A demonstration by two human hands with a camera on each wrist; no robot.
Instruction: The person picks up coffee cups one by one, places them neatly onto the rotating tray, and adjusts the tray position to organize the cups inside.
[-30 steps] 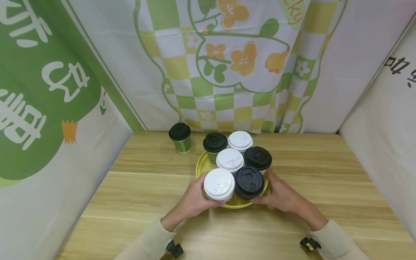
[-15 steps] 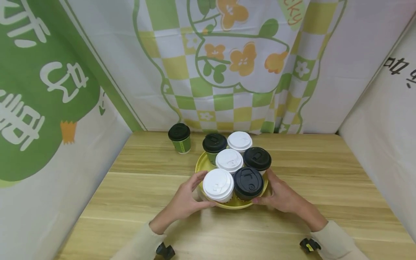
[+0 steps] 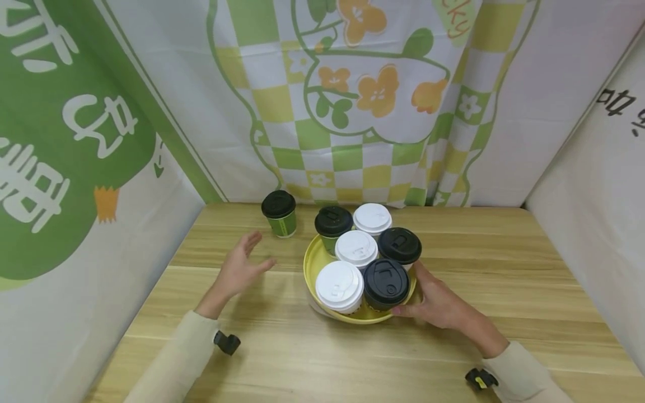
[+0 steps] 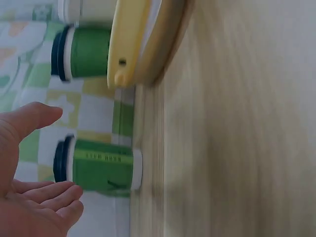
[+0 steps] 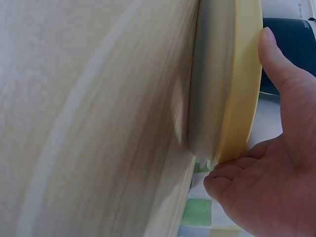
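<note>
My left hand (image 3: 239, 268) hovers over the table left of the round yellow tray (image 3: 313, 257), fingers spread and holding nothing. Closest to it is a green paper cup with a black lid (image 3: 282, 221), upright near the back edge; in the left wrist view this green cup (image 4: 103, 165) appears beyond my fingers. On the tray's right side, my right hand (image 3: 435, 299) holds the rim, fingers curled at its far part. Its thumb (image 5: 274, 54) lies over the rim against a dark cup with a black lid (image 3: 387, 282). A white-lidded cup (image 3: 340, 286) stands beside that one.
Also on the tray are two more white-lidded cups (image 3: 356, 248) and two black-lidded cups (image 3: 400, 244), packed close together. The wooden table (image 3: 504, 263) meets a printed curtain (image 3: 353, 162) at the back, with fabric walls on both sides.
My left hand has let go of the front white-lidded cup and moved left and away, towards the lone green cup. The right hand and the tray stay put.
</note>
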